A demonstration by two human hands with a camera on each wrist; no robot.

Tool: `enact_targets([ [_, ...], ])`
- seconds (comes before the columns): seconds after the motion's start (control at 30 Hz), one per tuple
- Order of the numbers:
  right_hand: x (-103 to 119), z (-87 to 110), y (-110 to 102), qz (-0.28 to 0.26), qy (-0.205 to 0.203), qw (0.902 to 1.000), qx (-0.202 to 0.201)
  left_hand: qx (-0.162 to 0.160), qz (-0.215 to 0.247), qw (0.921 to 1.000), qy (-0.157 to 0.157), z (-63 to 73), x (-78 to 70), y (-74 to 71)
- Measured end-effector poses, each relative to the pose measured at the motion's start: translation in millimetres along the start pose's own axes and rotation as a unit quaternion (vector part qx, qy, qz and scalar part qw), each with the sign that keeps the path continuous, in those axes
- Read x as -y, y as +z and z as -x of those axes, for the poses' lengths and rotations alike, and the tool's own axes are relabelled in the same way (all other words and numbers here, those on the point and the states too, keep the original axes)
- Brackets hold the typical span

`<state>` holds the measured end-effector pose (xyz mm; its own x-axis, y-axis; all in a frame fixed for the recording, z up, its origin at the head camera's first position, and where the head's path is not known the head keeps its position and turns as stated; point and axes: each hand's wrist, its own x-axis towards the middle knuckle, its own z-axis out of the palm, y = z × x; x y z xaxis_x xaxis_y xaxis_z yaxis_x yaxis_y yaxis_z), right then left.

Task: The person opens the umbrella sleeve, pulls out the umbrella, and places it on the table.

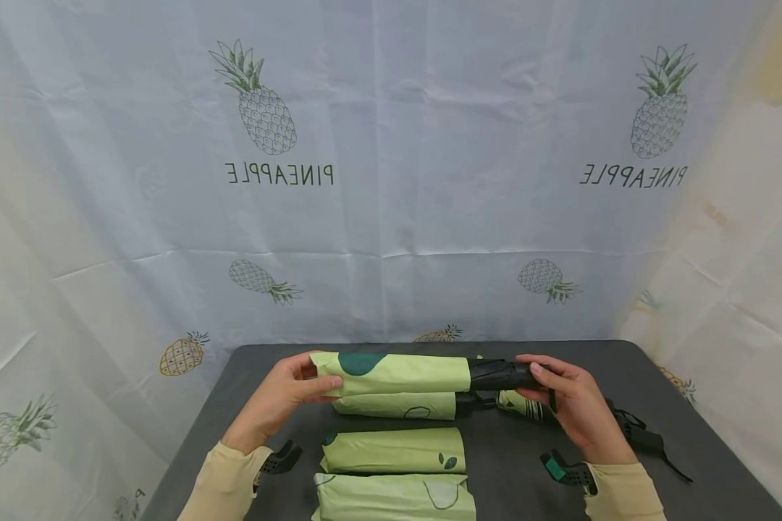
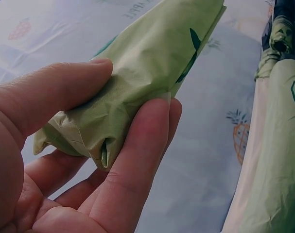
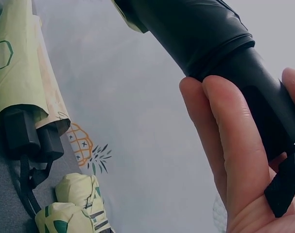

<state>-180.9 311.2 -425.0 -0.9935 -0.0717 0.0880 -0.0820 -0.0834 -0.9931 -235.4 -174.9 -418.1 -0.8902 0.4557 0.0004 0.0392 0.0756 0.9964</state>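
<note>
A folded umbrella [image 1: 423, 374] in a light green sleeve lies level between both hands, raised over the table. My left hand [image 1: 280, 398] pinches the sleeve's closed end, thumb on one side and fingers on the other. At the opposite end, my right hand [image 1: 576, 405] holds the black handle [image 3: 264, 102], from which a short wrist strap [image 3: 282, 189] hangs. Black folded cloth shows between the sleeve and the handle. Just behind and below it in the head view lies another sleeved umbrella [image 1: 397, 407].
Nearer the front edge, two more green-sleeved bundles [image 1: 394, 450] lie side by side on the dark table [image 1: 508, 477]. Small green patterned bundles [image 3: 72, 213] and a black strapped item [image 1: 645, 438] sit at the right. A pineapple-print curtain [image 1: 430, 217] hangs behind.
</note>
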Motion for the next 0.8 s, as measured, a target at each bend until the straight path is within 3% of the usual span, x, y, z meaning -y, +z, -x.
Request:
enact_targets([
  [0.8,-0.3,1.9,-12.6,-0.014,-0.020,0.9996,0.013,-0.004,0.002,1.0000,-0.004,1.9,-1.8,-1.6],
])
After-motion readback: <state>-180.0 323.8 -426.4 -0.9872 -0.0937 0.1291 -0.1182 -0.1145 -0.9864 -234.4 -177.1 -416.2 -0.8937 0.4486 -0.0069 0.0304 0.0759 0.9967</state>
